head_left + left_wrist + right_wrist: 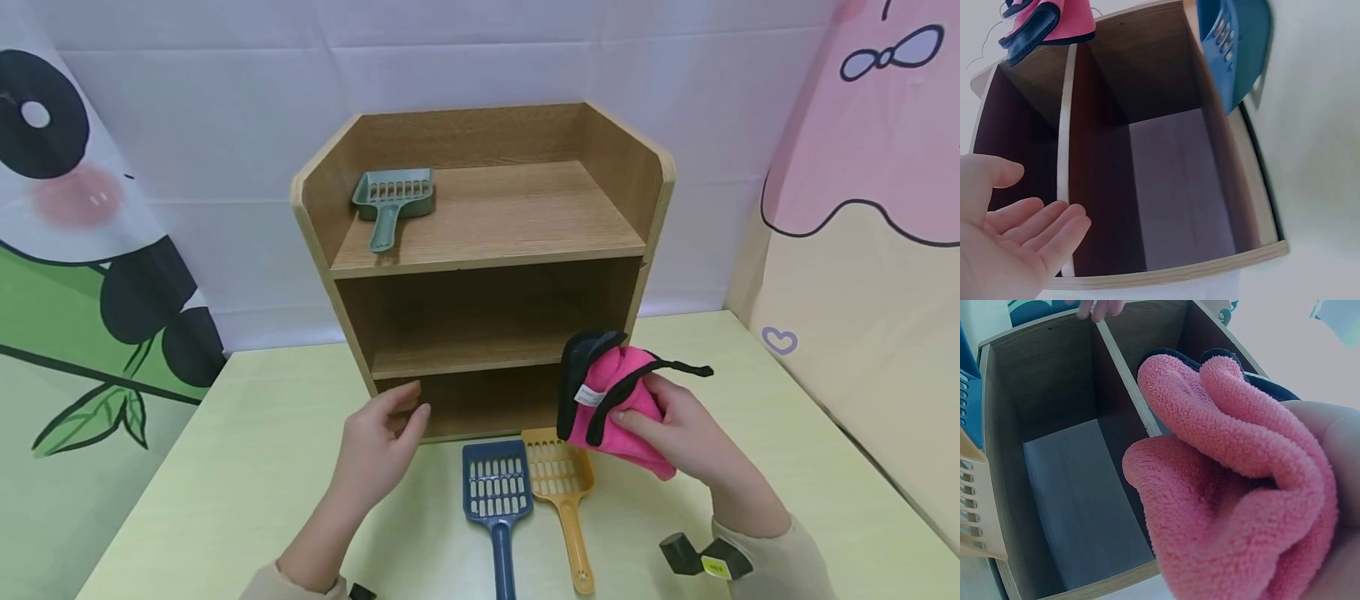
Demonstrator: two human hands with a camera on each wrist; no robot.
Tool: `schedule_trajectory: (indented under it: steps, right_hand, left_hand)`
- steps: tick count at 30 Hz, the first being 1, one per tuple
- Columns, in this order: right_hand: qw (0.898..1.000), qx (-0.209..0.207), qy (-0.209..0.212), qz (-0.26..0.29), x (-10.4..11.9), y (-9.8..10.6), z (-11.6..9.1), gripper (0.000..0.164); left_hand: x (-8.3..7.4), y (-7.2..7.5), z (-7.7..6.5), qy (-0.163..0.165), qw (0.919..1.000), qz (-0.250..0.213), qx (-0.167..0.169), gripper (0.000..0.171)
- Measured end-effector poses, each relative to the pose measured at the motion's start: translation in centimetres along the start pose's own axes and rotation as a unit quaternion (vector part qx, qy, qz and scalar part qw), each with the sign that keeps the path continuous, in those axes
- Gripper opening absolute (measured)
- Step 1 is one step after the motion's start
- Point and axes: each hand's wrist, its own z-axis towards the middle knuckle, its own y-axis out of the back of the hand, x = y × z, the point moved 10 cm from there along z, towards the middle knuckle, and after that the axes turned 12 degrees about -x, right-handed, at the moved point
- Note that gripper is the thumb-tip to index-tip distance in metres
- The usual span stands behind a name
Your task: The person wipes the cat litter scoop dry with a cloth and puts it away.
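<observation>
My right hand (686, 429) grips a bunched pink cloth (626, 400) with black edging and a small white tag. The cloth is held up before the right side of a wooden shelf (487, 265). In the right wrist view the fluffy pink cloth (1235, 469) fills much of the picture and hides most of the fingers. My left hand (378, 446) holds nothing; its fingers are loosely bent near the shelf's lower left front. The left wrist view shows that hand (1022, 231) palm up by the edge of a shelf board, with a gap between thumb and fingers.
A grey-green slotted scoop (393, 200) sits on the shelf's top board at the left. On the table (247, 467) before the shelf lie a blue slotted scoop (497, 483) and a yellow one (562, 479), side by side. A fabric backdrop (480, 58) hangs behind.
</observation>
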Motion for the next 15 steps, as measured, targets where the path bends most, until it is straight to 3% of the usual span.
schedule_trajectory:
  steps: [7,15]
  right_hand:
    - [1.0,0.0,-0.005,-0.001,-0.2,0.1,0.0,0.036]
    - [1.0,-0.002,-0.003,-0.003,-0.1,0.1,0.1,0.036]
  left_hand:
    - [2.0,-1.1,-1.6,0.075,0.9961,-0.023,0.04,0.033]
    - [4.1,-2.7,-3.7,0.138,0.9863,-0.023,0.088,0.031]
